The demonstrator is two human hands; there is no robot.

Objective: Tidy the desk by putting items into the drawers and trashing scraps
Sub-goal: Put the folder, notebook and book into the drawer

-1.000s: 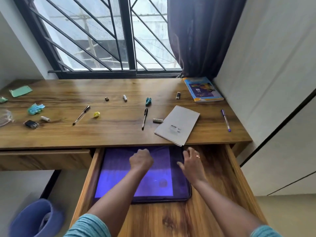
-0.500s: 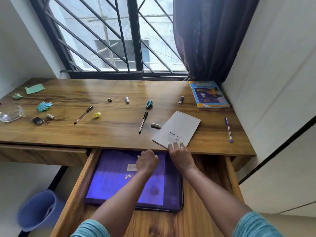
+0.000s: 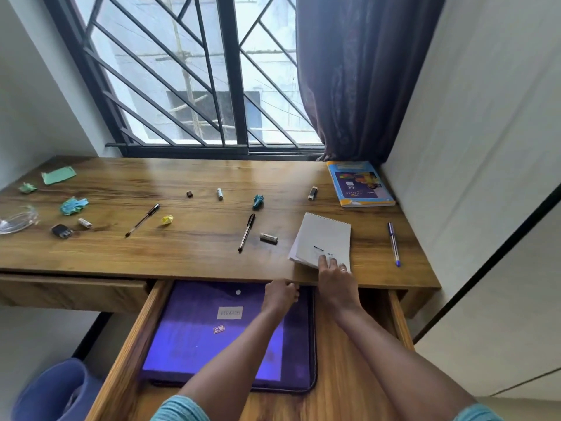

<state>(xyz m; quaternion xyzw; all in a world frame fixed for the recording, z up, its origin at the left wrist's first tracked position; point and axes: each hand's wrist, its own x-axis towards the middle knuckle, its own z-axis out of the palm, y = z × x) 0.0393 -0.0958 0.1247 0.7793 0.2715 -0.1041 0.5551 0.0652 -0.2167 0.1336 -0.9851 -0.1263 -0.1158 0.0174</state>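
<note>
- A spiral-bound notepad (image 3: 324, 238) lies on the wooden counter (image 3: 197, 253), its near edge close to the front lip, above an open drawer (image 3: 349, 375).
- The right hand (image 3: 335, 281) lays straight fingers (image 3: 323, 261) on the pad's near edge. The thumb is hidden, so I cannot tell if it pinches.
- The left hand (image 3: 280, 294) sits curled at the lip, with nothing visible in it.
- The pad looks light, thin and floppy. Loose pages fan at its near left corner, so a grip across that edge, or the wire spine, would likely keep the leaves together.
- A purple folder (image 3: 197, 338) covers the drawer's left, and bare wood shows on the right.
- A battery (image 3: 268, 237) and black pen (image 3: 246, 233) lie left of the pad, a blue pen (image 3: 394, 244) to its right. None seems to block the way down.
</note>
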